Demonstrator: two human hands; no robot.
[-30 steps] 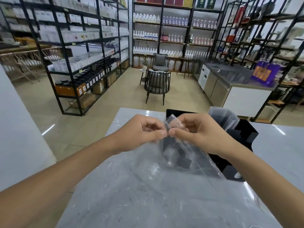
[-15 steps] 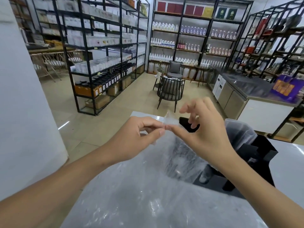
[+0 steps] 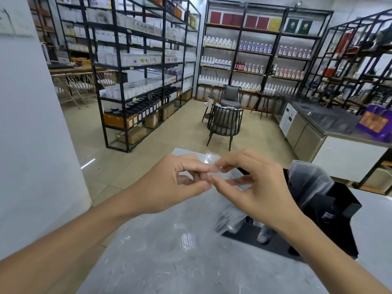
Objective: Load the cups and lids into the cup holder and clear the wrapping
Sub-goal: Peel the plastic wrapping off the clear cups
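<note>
The grey counter [image 3: 191, 262] fills the bottom of the view, and I'll place everything off the black cup holder [image 3: 331, 211] sitting on its right side. A second clear bag [image 3: 307, 177] is stuffed into the top of the holder, and a couple of clear cups seem to stand in its lower front tray, though that part is blurry.

Left of the holder, both hands are raised over the counter with a clear plastic wrapper [image 3: 231, 200] hanging between them, its tail drooping toward the holder's front corner. The left hand [image 3: 169, 183] has thumb and fingers pinched shut on the wrapper's top edge; the right hand [image 3: 254, 183] pinches the same edge right beside it, fingertips nearly touching.

Looks like the wrapper mouth is being worked open or torn. I'd grip each layer separately, pull the hands apart sideways, and keep the tail from snagging those cups.
</note>
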